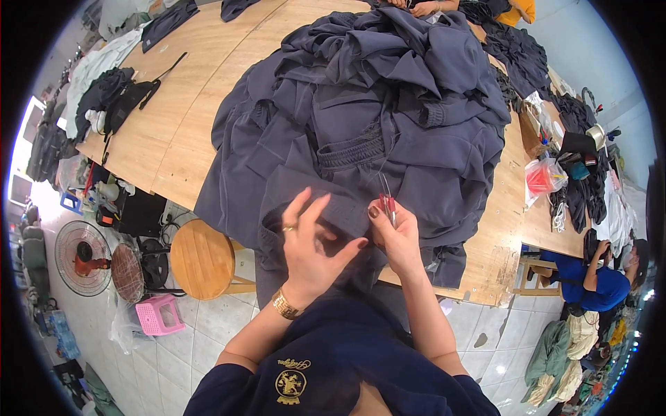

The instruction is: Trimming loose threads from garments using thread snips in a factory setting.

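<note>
My right hand [399, 243] is closed around small thread snips [388, 203] with a red part, their thin blades pointing away from me. My left hand [309, 246] is beside it on the left, fingers spread and thumb apart, with nothing visibly gripped. Both hands are over the near edge of a large heap of dark grey garments [444, 163]. A loose panel of that cloth lies just beyond my left fingers. In the middle of the heap shows a gathered elastic waistband [354, 152], close to the blade tips.
The heap rests on a wooden table [191, 132]. Left of it are a round wooden stool [202, 259], a pink plastic stool [159, 314] and a fan [83, 258]. A person in blue [590, 277] works at the right. Another person's hands [423, 8] appear beyond the heap.
</note>
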A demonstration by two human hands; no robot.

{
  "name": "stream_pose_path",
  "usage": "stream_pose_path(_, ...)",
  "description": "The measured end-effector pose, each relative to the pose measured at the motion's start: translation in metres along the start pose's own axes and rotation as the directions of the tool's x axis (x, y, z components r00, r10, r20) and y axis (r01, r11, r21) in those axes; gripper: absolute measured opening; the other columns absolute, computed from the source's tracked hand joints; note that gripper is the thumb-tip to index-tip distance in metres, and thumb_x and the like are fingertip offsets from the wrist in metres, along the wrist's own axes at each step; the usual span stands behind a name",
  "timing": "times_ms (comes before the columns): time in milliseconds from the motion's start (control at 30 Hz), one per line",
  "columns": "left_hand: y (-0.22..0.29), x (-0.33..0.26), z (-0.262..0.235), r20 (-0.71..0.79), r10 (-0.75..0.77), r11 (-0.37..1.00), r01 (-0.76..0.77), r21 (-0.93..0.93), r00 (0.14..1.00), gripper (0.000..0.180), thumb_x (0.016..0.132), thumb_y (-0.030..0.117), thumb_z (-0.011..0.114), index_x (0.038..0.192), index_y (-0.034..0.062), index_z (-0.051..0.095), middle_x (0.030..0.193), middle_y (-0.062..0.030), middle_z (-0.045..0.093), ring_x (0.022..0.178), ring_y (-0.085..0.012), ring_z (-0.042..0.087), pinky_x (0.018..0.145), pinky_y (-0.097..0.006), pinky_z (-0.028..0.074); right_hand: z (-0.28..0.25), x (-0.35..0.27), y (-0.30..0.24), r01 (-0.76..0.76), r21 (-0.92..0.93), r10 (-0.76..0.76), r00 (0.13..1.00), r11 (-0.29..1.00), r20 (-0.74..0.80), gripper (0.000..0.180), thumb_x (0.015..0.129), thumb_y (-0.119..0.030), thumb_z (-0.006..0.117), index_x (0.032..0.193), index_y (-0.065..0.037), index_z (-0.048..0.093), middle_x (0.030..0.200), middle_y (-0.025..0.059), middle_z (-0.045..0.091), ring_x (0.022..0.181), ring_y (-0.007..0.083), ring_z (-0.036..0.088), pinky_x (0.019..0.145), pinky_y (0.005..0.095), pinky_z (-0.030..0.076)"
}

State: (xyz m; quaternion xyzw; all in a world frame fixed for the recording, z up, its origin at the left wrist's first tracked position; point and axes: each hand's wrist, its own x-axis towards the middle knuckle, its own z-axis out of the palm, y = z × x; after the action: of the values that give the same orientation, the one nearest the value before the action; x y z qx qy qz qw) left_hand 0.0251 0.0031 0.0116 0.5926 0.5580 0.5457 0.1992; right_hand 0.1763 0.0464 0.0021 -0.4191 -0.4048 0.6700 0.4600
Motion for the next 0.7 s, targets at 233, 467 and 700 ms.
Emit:
stream_pose_path(233, -0.009, -0.001, 0.012, 0.085, -0.209, 0.928, 0.225, -0.297, 0.974, 0.052, 0.071, 0.007, 0.078, 0.117, -0.0010, 0.054, 0.107, -0.0155, 0.062, 0.069, -0.0109, 0.064, 0.060, -0.022, 0.051, 0.014, 0.000, 0.009, 0.008, 0.164, -0.004, 1.000, 0.987, -0.021, 0.014, 0.092, -0.020, 0.060, 0.090, -0.006, 0.059, 0.062, -0.0090, 0.046, 0.047, -0.0008, 0.032, 0.042, 0.0178, 0.022)
stream_pose_path(467, -0.010, 0.000, 0.006, 0.030, -0.220, 0.956, 0.221, -0.193, 0.975, 0.038, 0.071, 0.007, 0.079, 0.104, -0.0006, 0.062, 0.089, -0.0075, 0.067, 0.066, -0.0084, 0.063, 0.059, -0.021, 0.051, 0.016, 0.002, 0.010, 0.067, -0.034, -0.068, 0.997, 0.997, -0.043, 0.014, 0.093, -0.016, 0.057, 0.095, -0.002, 0.059, 0.071, -0.0086, 0.054, 0.056, -0.0002, 0.042, 0.048, 0.0173, 0.031)
stream_pose_path(700, -0.010, 0.002, 0.004, -0.019, -0.147, 0.988, 0.146, -0.038, 0.989, 0.029, 0.072, 0.007, 0.078, 0.096, 0.0010, 0.064, 0.084, -0.0061, 0.068, 0.065, -0.0081, 0.064, 0.057, -0.021, 0.050, 0.001, -0.006, 0.002, 0.298, -0.535, -0.363, 0.932, 0.791, -0.017, 0.021, 0.090, -0.020, 0.058, 0.088, 0.001, 0.056, 0.060, 0.0044, 0.053, 0.053, 0.0066, 0.049, 0.049, 0.0257, 0.036)
